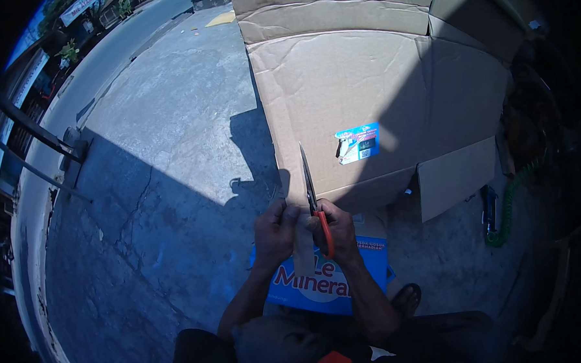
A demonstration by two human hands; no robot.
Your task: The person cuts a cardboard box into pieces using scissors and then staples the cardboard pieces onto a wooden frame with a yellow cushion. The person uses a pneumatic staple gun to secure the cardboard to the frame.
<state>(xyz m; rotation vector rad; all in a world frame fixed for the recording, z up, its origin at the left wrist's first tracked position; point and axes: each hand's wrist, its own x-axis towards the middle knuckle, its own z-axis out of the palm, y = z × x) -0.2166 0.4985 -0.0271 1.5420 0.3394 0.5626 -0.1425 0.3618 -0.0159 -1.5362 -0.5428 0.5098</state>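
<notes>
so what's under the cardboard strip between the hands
Blue cardboard shows around the lower end of the strip; what the strip, left hand and right hand cover can't be seen.

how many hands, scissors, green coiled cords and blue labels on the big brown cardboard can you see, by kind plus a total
Left hand and right hand: 2
Red-handled scissors: 1
Green coiled cord: 1
Blue label on the big brown cardboard: 1
Total: 5
</notes>
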